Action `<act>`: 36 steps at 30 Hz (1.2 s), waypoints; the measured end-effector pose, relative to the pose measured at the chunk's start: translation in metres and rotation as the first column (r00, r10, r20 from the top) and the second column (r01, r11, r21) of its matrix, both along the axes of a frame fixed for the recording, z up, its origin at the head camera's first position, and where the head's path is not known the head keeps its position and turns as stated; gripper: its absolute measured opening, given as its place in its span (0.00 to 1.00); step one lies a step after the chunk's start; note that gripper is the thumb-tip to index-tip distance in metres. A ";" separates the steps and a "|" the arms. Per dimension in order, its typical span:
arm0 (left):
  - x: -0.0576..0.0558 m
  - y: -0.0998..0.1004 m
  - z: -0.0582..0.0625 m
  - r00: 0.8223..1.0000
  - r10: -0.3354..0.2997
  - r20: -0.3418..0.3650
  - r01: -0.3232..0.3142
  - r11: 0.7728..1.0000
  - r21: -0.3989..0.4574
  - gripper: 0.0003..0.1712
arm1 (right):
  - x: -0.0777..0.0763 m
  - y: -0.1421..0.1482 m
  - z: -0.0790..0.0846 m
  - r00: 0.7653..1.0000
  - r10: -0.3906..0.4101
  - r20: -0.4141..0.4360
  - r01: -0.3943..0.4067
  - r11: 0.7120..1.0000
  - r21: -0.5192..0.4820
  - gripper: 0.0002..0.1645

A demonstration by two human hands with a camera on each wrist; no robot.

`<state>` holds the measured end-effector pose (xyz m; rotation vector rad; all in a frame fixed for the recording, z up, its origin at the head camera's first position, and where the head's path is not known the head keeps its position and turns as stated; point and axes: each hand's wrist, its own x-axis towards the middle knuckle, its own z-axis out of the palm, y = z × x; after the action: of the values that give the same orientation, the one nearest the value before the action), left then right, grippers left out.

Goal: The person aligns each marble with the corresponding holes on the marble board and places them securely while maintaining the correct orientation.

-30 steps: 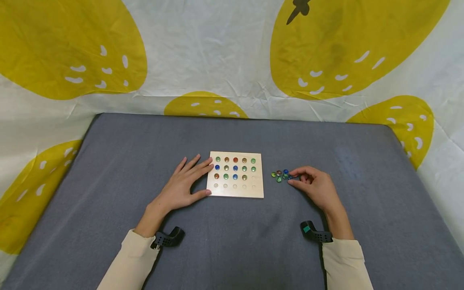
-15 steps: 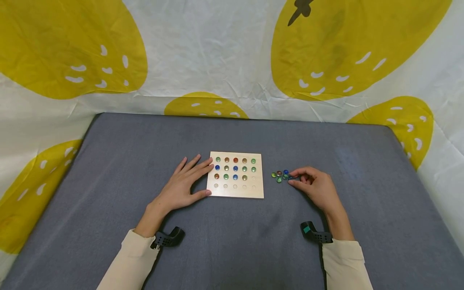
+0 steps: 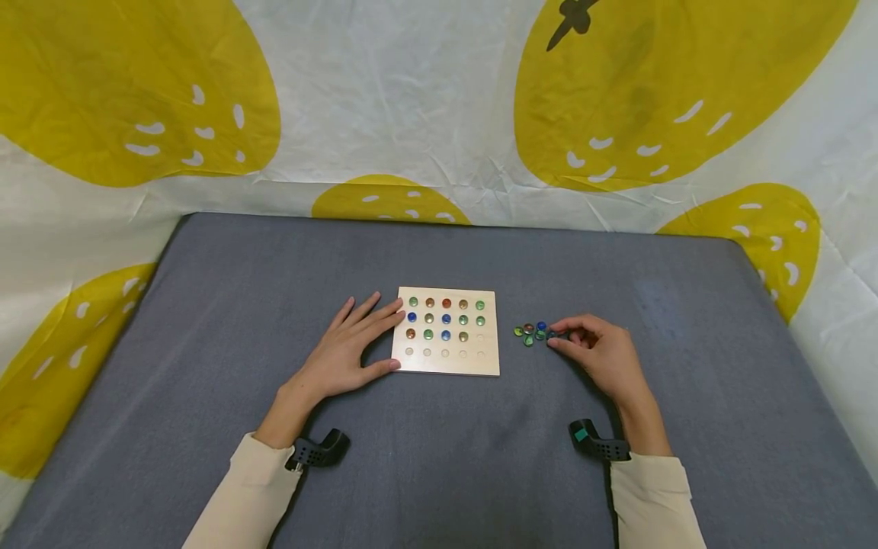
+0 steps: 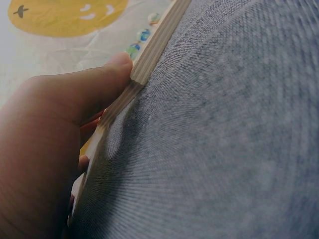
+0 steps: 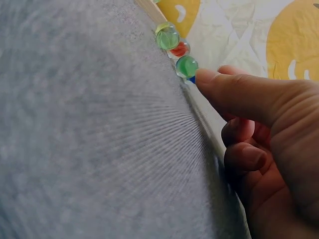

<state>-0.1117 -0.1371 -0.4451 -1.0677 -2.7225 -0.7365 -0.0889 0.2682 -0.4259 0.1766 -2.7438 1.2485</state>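
A pale wooden board (image 3: 488, 364) lies mid-table, with glass marbles seated in its upper rows; the hollows of its nearest row hold none. My left hand (image 3: 346, 351) rests spread at the board's left side, fingertips and thumb touching its edge. In the left wrist view, the thumb (image 4: 117, 69) lies against the board's corner. To the right of the board, my right hand (image 3: 597, 352) pinches a dark blue marble (image 3: 551, 335) between thumb and forefinger, mostly hidden by the fingertips. Beside it sit loose marbles, including a green one (image 3: 528, 341), a reddish one (image 3: 528, 328) and a blue one (image 3: 541, 325).
Grey cloth (image 3: 439, 457) covers the table. A white curtain with yellow shapes (image 3: 391, 198) hangs behind the far edge and along both sides. Each wrist carries a black camera mount, one at the left wrist (image 3: 321, 450) and one at the right wrist (image 3: 598, 442).
My right fingertips have shifted very slightly to the right, and the marble between them shows less. The left hand and the board stay put.
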 end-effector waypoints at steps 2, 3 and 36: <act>0.000 0.000 -0.001 1.000 0.000 0.002 0.000 1.000 0.000 0.42 | 0.000 0.000 0.001 1.000 0.002 -0.005 -0.002 1.000 -0.005 0.09; 0.000 0.000 -0.001 1.000 0.000 0.002 0.000 1.000 0.001 0.42 | 0.000 0.000 0.001 1.000 0.001 -0.008 -0.001 1.000 -0.005 0.09; -0.001 0.000 -0.001 1.000 -0.002 -0.001 0.002 1.000 -0.001 0.43 | -0.001 -0.019 0.016 0.997 -0.019 -0.069 0.014 0.997 -0.071 0.09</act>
<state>-0.1129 -0.1369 -0.4462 -1.0713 -2.7215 -0.7356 -0.0902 0.2487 -0.4095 0.1865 -2.6331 1.3076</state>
